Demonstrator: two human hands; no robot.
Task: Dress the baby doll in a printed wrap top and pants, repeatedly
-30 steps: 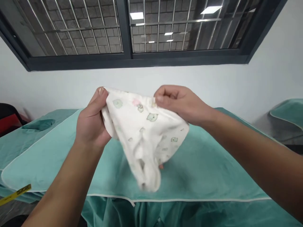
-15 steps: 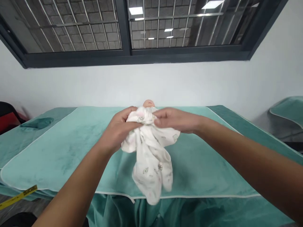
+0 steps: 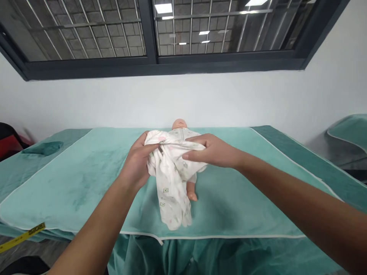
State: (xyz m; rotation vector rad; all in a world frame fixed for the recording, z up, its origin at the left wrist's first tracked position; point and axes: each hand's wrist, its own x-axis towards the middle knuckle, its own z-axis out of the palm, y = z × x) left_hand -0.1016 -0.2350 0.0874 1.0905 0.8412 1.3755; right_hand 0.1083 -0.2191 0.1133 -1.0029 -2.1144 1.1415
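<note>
A white baby garment (image 3: 172, 187) with small printed motifs hangs between my hands, bunched at the top and dangling over the bed. My left hand (image 3: 139, 158) pinches its upper left edge, thumb toward me. On the other side my right hand (image 3: 213, 151) grips the upper right edge between thumb and fingers. Behind the cloth a baby doll (image 3: 179, 123) lies on its back, head toward the wall, dressed in white. One leg of the doll shows below the garment; most of its body is hidden by the cloth and my hands.
A light green blanket (image 3: 91, 179) with white piping covers the bed. Behind stands a white wall under a barred window (image 3: 156, 63). A black and red object (image 3: 11, 141) sits at far left, a yellow strip (image 3: 23, 237) at lower left, and green cloth (image 3: 351, 130) at right.
My hands have drawn apart, spreading the top of the garment. Its hanging part has swung left and higher, and the doll's leg has come into view.
</note>
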